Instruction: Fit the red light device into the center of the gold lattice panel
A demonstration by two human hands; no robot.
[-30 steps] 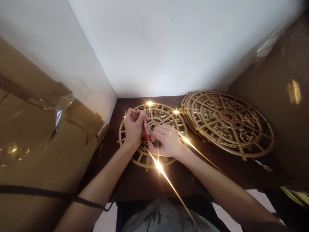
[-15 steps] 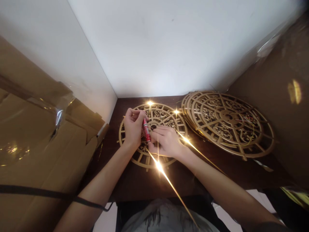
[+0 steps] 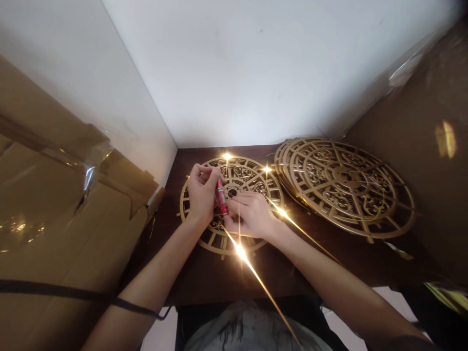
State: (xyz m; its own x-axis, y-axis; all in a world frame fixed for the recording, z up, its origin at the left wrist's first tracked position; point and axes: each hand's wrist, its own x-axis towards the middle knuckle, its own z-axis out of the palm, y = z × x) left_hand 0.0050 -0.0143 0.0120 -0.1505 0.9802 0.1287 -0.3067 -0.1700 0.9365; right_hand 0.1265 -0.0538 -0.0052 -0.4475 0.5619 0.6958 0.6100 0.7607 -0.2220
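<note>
Dark tabletop (image 3: pixel 204 278); hands (image 3: pixel 203 192) (image 3: pixel 252 214) curled closed on red cylinder (image 3: pixel 221 197).

Forearms (image 3: pixel 164 273) angle inward over worktop (image 3: pixel 212 278) near edge. Left hand (image 3: pixel 203 189) farther in, fingers pinched; right hand (image 3: pixel 252 215) nearer, fingers bent.

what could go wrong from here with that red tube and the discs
The red tube could slip: the left hand's fingers hold only its upper end, while the right hand is close to its lower end. Loose, it might roll or catch on the gaps in the openwork disc below.

The stack of discs sits close beside that disc, so a bump might shift it.

The black cable crosses the left forearm and could snag.
</note>
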